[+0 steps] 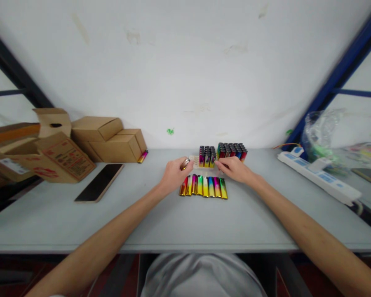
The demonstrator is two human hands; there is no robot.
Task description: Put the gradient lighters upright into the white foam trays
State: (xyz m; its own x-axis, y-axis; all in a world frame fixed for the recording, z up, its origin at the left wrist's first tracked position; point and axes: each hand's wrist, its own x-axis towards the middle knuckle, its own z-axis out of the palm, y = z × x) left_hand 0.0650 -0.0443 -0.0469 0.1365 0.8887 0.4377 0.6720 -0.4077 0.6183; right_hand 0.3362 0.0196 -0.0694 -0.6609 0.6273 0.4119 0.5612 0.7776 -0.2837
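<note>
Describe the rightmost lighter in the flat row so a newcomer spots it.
On the grey table, find the row of lighters lying flat, nearer the person than the upright lighters. Follow it to its right end, on the near side of the right hand. The end lighter is green above and gold below, with a pink-and-gold neighbour on its left only.

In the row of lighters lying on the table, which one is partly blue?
The third lighter from the right, just left of a pink one; it alone there shows clear blue.
</note>
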